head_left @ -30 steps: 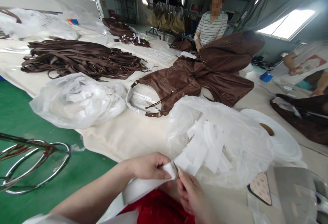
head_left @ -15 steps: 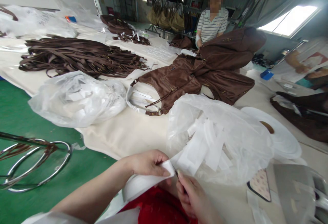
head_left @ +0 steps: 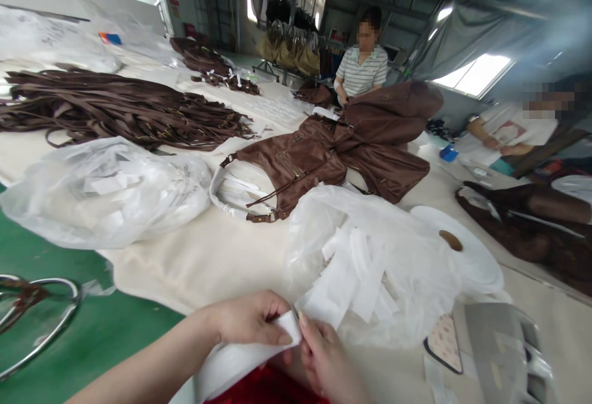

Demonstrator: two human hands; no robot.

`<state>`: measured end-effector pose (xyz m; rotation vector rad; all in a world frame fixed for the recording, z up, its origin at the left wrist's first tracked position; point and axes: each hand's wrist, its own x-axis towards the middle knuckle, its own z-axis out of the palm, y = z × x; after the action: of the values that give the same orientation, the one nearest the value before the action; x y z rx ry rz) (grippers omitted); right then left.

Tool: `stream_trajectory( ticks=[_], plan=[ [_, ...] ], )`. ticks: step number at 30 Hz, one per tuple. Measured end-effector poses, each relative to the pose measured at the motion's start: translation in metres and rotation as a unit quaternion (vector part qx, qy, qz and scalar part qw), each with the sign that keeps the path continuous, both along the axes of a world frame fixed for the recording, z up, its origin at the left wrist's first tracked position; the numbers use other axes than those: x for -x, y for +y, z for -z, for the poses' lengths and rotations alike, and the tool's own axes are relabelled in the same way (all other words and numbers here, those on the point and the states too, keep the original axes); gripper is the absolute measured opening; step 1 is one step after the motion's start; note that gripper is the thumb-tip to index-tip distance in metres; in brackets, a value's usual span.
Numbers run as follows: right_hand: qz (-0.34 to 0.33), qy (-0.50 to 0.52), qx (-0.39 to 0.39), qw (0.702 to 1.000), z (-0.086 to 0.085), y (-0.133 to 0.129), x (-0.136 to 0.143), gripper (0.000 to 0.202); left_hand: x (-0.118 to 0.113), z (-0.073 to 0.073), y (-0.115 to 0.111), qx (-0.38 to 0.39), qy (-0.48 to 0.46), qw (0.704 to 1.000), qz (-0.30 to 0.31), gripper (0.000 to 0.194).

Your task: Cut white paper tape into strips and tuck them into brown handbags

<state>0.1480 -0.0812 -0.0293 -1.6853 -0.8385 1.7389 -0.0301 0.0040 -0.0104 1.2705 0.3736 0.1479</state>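
Note:
A white strip (head_left: 245,361) is pinched between the thumb and fingers of my left hand (head_left: 256,321), at the lower middle. My right hand (head_left: 326,354) is closed at the strip's right end; a thin dark item shows only slightly at its fingertips, too small to name. Just beyond my hands lies a clear plastic bag (head_left: 416,280) with white pieces (head_left: 340,277) in it. Farther up the table are brown handbags (head_left: 296,163), one with a white-wrapped handle (head_left: 222,203).
A pile of brown straps (head_left: 115,105) and another plastic bag (head_left: 106,206) lie left. A white roll (head_left: 476,256) and a grey dispenser (head_left: 506,348) stand right. Metal rings (head_left: 69,311) are lower left. Two people (head_left: 363,71) are across the table.
The view has turned right, so things sit farther left and the second person shows more. My right hand has come closer to the strip's end, and the dark item shows less.

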Motion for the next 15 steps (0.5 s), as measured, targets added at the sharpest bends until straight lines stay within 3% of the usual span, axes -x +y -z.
stream_trajectory(
  ticks=[5,8,12,15],
  plan=[
    [0.060,0.012,-0.044,0.997,-0.014,0.029,-0.015,0.065,-0.005,-0.011,0.007,-0.126,0.052,0.990,-0.042,0.019],
    [0.021,-0.091,-0.093,0.991,-0.022,0.054,-0.034,0.067,-0.007,-0.017,0.012,-0.179,0.095,0.977,-0.071,0.019],
    [-0.016,-0.254,-0.118,0.960,-0.032,0.086,-0.057,0.071,-0.010,-0.024,0.017,-0.198,0.115,0.969,-0.092,0.022],
    [-0.021,-0.270,-0.112,0.956,-0.039,0.081,-0.055,0.068,-0.009,-0.028,0.018,-0.209,0.123,0.965,-0.102,0.019]
  ],
)
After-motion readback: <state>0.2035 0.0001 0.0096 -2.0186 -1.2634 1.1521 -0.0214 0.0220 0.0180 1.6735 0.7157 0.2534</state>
